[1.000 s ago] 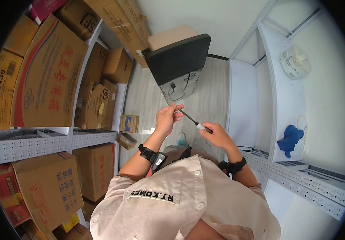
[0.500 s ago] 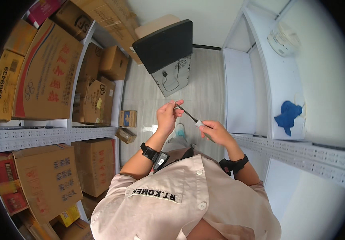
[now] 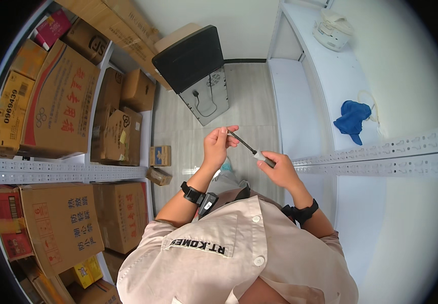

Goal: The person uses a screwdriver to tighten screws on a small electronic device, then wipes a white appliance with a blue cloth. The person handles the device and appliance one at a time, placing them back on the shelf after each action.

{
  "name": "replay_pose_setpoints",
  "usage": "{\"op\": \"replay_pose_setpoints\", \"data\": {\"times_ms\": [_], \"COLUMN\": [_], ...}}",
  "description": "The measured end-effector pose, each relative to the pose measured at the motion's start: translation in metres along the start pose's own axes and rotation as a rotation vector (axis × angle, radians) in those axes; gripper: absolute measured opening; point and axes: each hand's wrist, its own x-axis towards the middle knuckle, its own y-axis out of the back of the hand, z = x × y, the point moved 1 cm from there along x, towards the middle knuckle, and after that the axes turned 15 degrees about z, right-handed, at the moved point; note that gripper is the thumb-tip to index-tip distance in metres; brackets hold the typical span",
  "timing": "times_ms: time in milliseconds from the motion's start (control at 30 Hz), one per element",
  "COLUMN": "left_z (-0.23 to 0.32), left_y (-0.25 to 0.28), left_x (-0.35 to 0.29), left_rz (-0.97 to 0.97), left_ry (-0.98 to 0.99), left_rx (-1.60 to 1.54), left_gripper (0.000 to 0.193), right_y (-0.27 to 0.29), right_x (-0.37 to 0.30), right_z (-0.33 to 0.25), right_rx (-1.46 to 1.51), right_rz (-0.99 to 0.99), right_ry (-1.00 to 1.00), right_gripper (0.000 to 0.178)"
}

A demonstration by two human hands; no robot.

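Note:
A screwdriver-like tool [image 3: 242,142] with a thin dark shaft and a grey handle slants in front of my waist. My left hand [image 3: 218,145] pinches the far end of the shaft between thumb and finger, its other fingers loosely extended. Around the grey handle, my right hand [image 3: 281,171] is closed, with the thumb lying along it. The shaft's very tip is hidden by the left fingers. Both wrists wear black straps, and the left one carries a small device [image 3: 207,203].
Shelves on the left hold cardboard boxes [image 3: 61,101]. A black panel-topped unit with a cable [image 3: 206,104] stands on the floor ahead. On the right-hand shelf [image 3: 300,96] side are a blue cloth [image 3: 352,120] and a white bucket [image 3: 333,30]. Two small boxes [image 3: 160,155] lie at the left shelf's foot.
My view has shifted, so the floor unit and right-hand shelves appear further left. Both hands keep hold of the tool; its handle has turned slightly in my right hand.

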Motion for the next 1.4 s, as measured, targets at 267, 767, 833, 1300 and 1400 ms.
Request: {"op": "replay_pose_setpoints", "data": {"times_ms": [267,767,833,1300,1400], "left_z": [-0.007,-0.004,0.002,0.006,0.011], "left_y": [-0.012,-0.015,-0.015,0.014,0.02], "left_x": [-0.019,-0.032,-0.031,-0.005,0.008], "left_rz": [0.032,0.093,0.054,0.11,0.161], "left_ry": [-0.032,-0.078,-0.096,-0.124,-0.151], "left_rx": [0.034,0.16,0.19,0.35,0.328], "left_gripper": [0.036,0.034,0.034,0.039,0.04], "right_y": [0.012,0.018,0.021,-0.003,-0.023], "right_x": [-0.018,-0.019,-0.015,0.008,0.024], "right_z": [0.003,0.007,0.011,-0.012,-0.01], "right_rx": [-0.168,-0.182,-0.119,-0.181,-0.162], "right_rz": [0.196,0.231,0.126,0.228,0.203], "right_ry": [0.249,0.361,0.26,0.393,0.436], "right_gripper": [0.036,0.03,0.028,0.029,0.027]}}
